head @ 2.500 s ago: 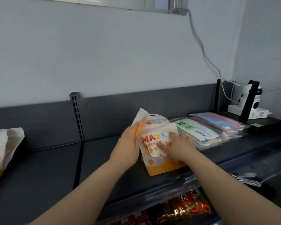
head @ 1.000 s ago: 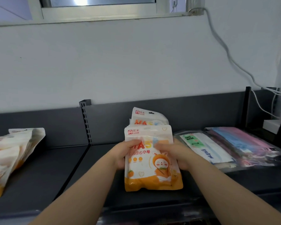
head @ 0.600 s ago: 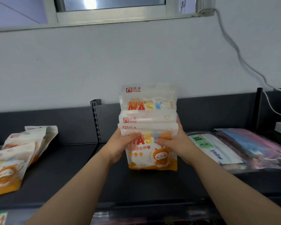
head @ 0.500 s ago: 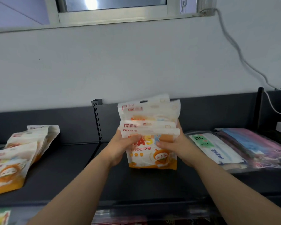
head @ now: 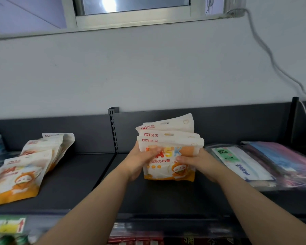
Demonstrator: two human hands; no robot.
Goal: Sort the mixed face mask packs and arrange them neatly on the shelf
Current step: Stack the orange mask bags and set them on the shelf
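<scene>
Several white-and-orange plastic mask pouches (head: 168, 156) fanned upright in your grip, mid dark grey metal shelf (head: 81, 175), bottom edge possibly resting on it. Your left hand (head: 140, 162) clasps bundle's left side, right hand (head: 195, 161) its right side, thumbs across front. At left, matching pouches (head: 30, 167) lean in row; at right, clear flat mask packs (head: 258, 163) lie stacked.

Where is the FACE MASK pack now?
Head view, right: the FACE MASK pack lies on the shelf, between the held orange packs and the colourful packs.
</scene>
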